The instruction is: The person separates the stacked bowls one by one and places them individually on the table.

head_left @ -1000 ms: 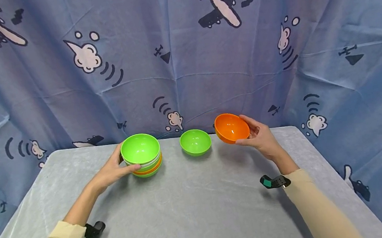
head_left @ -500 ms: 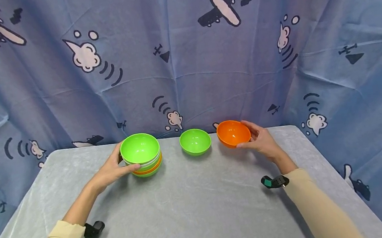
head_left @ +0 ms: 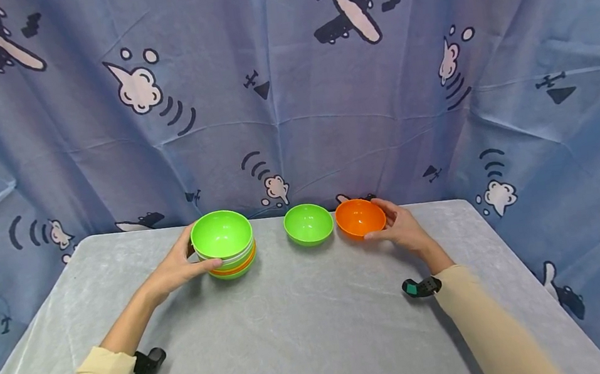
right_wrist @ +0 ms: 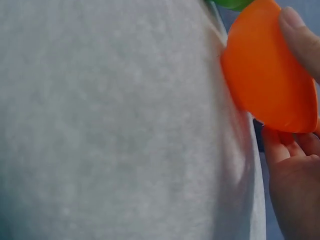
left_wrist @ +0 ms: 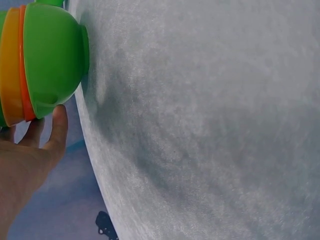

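Observation:
On the left, a stack of nested bowls (head_left: 221, 235), bright green on top with white, orange and green rims below, stands on the table. My left hand (head_left: 177, 269) grips its left side, thumb at the front and fingers behind; the left wrist view shows fingertips against the lowest green bowl (left_wrist: 55, 55). My right hand (head_left: 404, 230) holds an orange bowl (head_left: 360, 218) by its right side, thumb in front, its base at the table surface. Between the stack and the orange bowl sits a single green bowl (head_left: 308, 224), close beside the orange one.
A grey cloth-covered table (head_left: 297, 339) spreads in front of the bowls. Behind its back edge hangs a blue curtain (head_left: 208, 98) printed with planes and clouds. Each wrist wears a dark band, such as the right wristband (head_left: 422, 287).
My right hand has lowered the orange bowl from above the table and shifted it left, closer to the single green bowl; the bowl is now level. My left hand and the stack stay put.

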The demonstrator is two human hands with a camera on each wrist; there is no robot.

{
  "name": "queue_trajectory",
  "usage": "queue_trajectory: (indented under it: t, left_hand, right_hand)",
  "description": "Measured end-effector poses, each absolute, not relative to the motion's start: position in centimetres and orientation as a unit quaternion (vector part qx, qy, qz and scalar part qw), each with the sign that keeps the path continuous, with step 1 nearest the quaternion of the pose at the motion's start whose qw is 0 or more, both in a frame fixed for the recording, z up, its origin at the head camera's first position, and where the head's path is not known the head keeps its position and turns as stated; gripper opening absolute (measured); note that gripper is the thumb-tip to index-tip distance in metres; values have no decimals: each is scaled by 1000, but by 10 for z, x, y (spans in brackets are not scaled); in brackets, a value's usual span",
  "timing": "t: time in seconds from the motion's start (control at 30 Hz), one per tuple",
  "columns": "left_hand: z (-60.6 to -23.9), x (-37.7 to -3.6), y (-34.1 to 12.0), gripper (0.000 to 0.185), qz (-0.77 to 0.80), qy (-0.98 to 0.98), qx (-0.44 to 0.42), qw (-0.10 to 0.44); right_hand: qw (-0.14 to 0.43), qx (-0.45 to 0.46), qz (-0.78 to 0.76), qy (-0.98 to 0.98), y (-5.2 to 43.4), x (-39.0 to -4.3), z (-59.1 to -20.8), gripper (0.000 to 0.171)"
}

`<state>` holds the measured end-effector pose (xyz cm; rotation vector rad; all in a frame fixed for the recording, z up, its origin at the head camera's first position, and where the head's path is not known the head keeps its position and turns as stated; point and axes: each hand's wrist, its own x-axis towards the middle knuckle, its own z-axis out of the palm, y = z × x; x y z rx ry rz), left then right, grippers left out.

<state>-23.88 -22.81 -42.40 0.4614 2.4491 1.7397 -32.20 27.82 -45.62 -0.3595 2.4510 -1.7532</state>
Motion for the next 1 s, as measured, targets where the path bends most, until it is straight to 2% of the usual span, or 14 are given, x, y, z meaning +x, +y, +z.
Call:
queue_trajectory:
  t: [0.33,0.43,0.73,1.0]
  left_hand:
    - [-424,-239,-229,95,573,804,152,50]
    - [-423,-240,-229,95,573,804,150,52]
    - [-423,-238,-226,97,584,797,145,52]
    - [-423,-237,-226,99,590,792,148,46]
  right_hand:
    - [64,-138,-563,812,281,-320,-450,90]
    - [39,-139,-568,810,285,-319,-445,84]
    - [-80,-121,-594,791,282,-312,-424,55]
    - [-77,-142,-612,774,258,-307,-419,43]
